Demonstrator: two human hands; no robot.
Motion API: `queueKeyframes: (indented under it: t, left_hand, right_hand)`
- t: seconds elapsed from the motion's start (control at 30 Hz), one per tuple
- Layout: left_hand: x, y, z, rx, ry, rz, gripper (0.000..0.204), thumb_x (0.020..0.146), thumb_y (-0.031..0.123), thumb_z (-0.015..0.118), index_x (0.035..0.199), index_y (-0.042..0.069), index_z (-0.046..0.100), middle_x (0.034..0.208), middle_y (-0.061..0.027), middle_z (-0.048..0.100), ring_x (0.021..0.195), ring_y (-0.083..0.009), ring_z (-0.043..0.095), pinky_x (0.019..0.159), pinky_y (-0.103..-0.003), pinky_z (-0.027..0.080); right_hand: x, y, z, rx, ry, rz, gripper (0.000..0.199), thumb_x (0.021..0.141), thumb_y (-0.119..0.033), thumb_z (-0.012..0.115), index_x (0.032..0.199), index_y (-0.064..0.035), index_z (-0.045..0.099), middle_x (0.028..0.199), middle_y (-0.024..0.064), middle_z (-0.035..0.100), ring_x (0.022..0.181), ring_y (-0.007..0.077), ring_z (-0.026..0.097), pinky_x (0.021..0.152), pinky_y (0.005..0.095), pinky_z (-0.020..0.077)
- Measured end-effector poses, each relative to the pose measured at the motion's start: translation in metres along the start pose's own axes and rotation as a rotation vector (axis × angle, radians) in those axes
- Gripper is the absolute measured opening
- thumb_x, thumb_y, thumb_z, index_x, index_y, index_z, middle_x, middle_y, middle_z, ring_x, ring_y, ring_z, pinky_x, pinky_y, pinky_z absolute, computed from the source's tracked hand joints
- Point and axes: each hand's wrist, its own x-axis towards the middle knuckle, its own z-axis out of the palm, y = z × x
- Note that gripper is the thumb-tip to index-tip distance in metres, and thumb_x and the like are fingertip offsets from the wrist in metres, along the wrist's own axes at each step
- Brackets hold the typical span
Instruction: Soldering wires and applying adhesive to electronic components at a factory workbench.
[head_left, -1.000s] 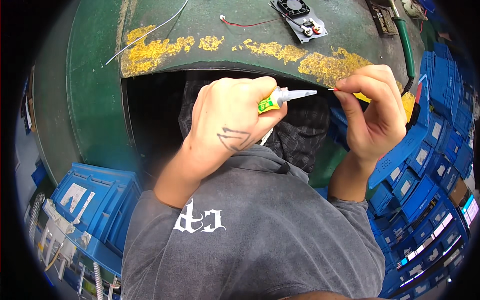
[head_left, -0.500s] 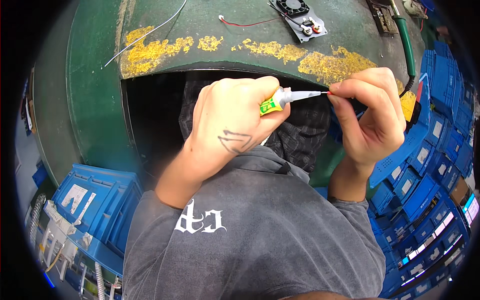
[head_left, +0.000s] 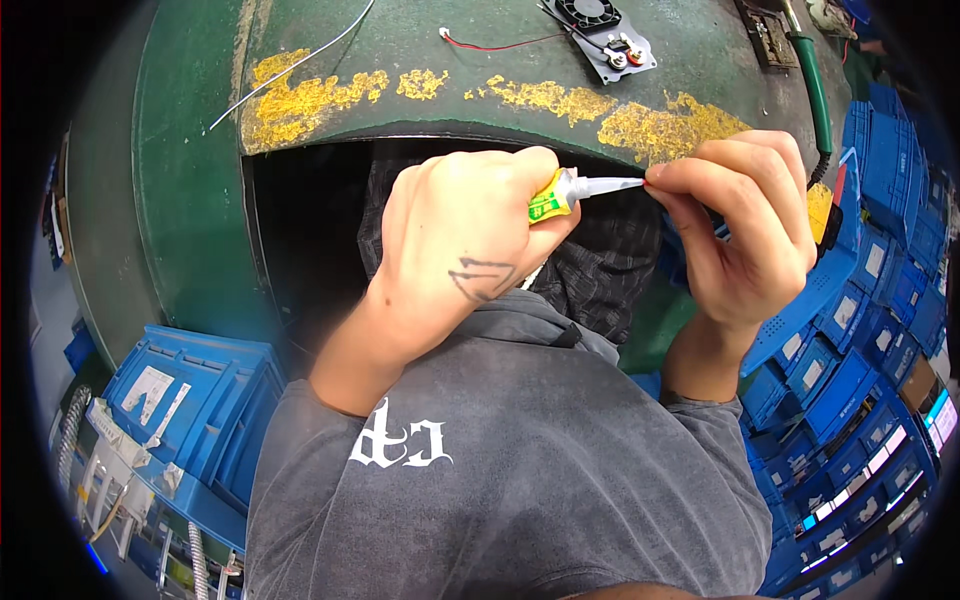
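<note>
My left hand (head_left: 455,215) is closed around a small yellow and green glue tube (head_left: 548,200). From the tube a pale tapered nozzle (head_left: 605,186) points right, over the gap between my body and the bench. At its tip, the thumb and forefinger of my right hand (head_left: 745,225) pinch a small red-headed pin (head_left: 649,181). Only a speck of red shows; the fingers cover the rest. Ahead on the bench lies a grey plate (head_left: 618,58) carrying a black fan (head_left: 586,12) and two round terminals, one red and one black.
A thin red and black cable (head_left: 495,47) with a white plug runs left from the plate. A pale wire (head_left: 295,68) lies at the bench's left. A green-handled soldering iron (head_left: 815,95) rests at the right. Blue bins (head_left: 210,400) stand on both sides of me.
My right fingers have come left against the nozzle tip. The thin pale stem that showed between tip and fingers is no longer visible. My left hand has shifted slightly.
</note>
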Motion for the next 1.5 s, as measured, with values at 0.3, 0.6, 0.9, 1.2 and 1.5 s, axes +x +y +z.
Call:
queueKeyframes:
  t: [0.3, 0.6, 0.9, 1.2, 1.5]
  left_hand:
    - [0.000, -0.002, 0.000, -0.002, -0.051, 0.010, 0.023, 0.080, 0.028, 0.075, 0.076, 0.009, 0.063, 0.069, -0.0108, 0.066, 0.065, -0.0314, 0.067, 0.056, -0.041, 0.052]
    - [-0.003, -0.002, 0.013, -0.134, -0.069, 0.003, 0.016, 0.083, 0.026, 0.071, 0.081, 0.011, 0.068, 0.071, -0.0119, 0.068, 0.064, -0.0336, 0.067, 0.056, -0.041, 0.053]
    - [-0.007, -0.002, 0.025, -0.342, -0.178, -0.064, 0.021, 0.088, 0.028, 0.067, 0.080, 0.009, 0.069, 0.069, -0.0162, 0.066, 0.066, -0.0385, 0.065, 0.058, -0.044, 0.053]
    - [-0.007, -0.006, 0.030, -0.909, -0.456, -0.291, 0.046, 0.097, 0.036, 0.062, 0.072, -0.003, 0.059, 0.055, -0.0118, 0.052, 0.051, -0.0211, 0.048, 0.056, -0.036, 0.042]
    - [-0.007, 0.000, 0.033, -1.254, -0.273, -0.219, 0.035, 0.107, 0.041, 0.046, 0.106, 0.007, 0.055, 0.075, 0.0000, 0.051, 0.060, -0.0027, 0.042, 0.053, -0.019, 0.036]
  right_hand:
    - [-0.003, 0.006, -0.001, 0.057, -0.057, 0.023, 0.022, 0.065, -0.004, 0.083, 0.085, 0.0004, 0.073, 0.078, 0.0086, 0.066, 0.076, 0.0245, 0.060, 0.067, 0.0333, 0.0471]
    - [-0.001, 0.009, -0.002, 0.113, -0.077, 0.030, 0.020, 0.068, -0.004, 0.081, 0.085, 0.0020, 0.073, 0.078, 0.0094, 0.067, 0.076, 0.0241, 0.060, 0.068, 0.0335, 0.0474]
    - [-0.001, 0.011, 0.002, 0.133, -0.139, 0.022, 0.021, 0.067, -0.004, 0.081, 0.086, 0.0020, 0.072, 0.080, 0.0098, 0.067, 0.076, 0.0245, 0.061, 0.069, 0.0333, 0.0477]
    - [-0.011, 0.029, 0.002, -0.095, 0.243, 0.267, 0.010, 0.076, -0.001, 0.079, 0.085, -0.0020, 0.074, 0.082, 0.0076, 0.068, 0.079, 0.0219, 0.063, 0.071, 0.0315, 0.0495]
    - [-0.048, 0.086, 0.042, -0.314, 0.113, 0.284, 0.014, 0.081, -0.008, 0.078, 0.095, -0.0101, 0.077, 0.100, 0.0055, 0.067, 0.100, 0.0236, 0.060, 0.088, 0.0352, 0.0485]
